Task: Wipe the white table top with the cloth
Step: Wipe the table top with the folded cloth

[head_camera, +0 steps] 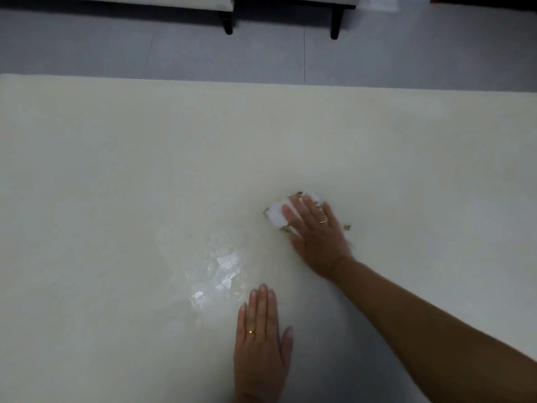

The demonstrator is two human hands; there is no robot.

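The cloth (277, 215) is lying on the table top (116, 170) under the right hand (315, 232); the left hand (261, 340) is resting flat nearer, just right of a wet patch (216, 271).

An indoor room: grey tiled floor (116, 50), white table (116, 170), black-legged furniture (336, 21)

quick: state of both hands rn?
Left hand: open, flat on the table top, holding nothing.
Right hand: open, straight fingers pressing on the cloth.

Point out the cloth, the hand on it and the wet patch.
cloth (274, 215), head view, white part beside the fingers.
right hand (317, 231), head view, back of the hand.
wet patch (223, 269), head view, shiny middle.
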